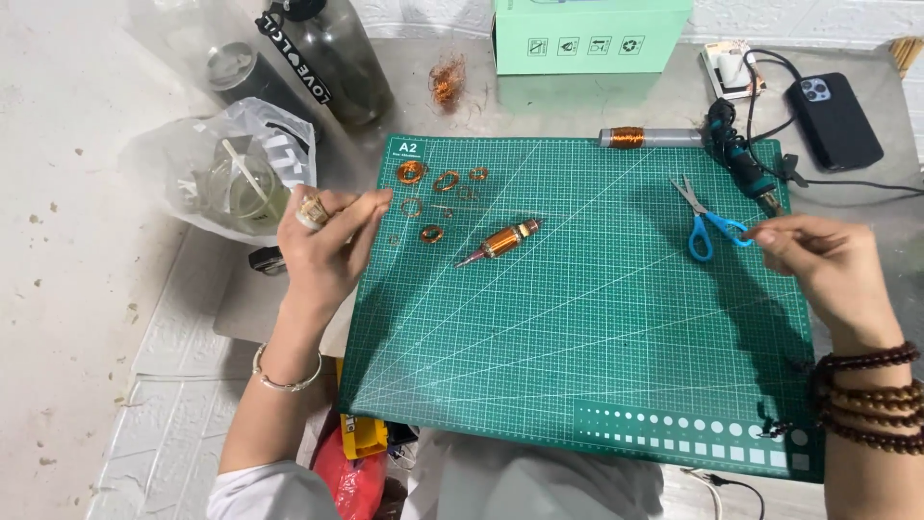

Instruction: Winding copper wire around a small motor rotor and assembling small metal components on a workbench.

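right now the left hand (322, 246) is hovering over the left edge of a green cutting mat (597, 385), its thumb and fingertips pinched together, though whatever they may be pinching is too fine to make out; a ring is sitting on one finger and a bangle is circling the wrist. the right hand (828, 265) is hanging over the mat's right side, fingers likewise drawn together at the tips, just beside the handles of a pair of blue scissors (707, 221) that are lying flat on the mat; dark bead bracelets are wrapping that wrist. between the two hands, well apart from both, a copper wire coil on a spindle (500, 241) is lying tilted on the mat. near the left hand's fingertips a scatter of small copper rings (433, 188) is resting by the mat's upper left corner. along the top edge a grey rod wound with copper wire (645, 138) is lying beside a teal-handled soldering iron (741, 159) with a black cord. beyond the mat a black phone (834, 120), a pale green box (589, 37), a tangle of loose copper wire (448, 82) and a dark bottle (332, 53) are sitting on the table, and a clear plastic bag (217, 169) is lying off to the left.
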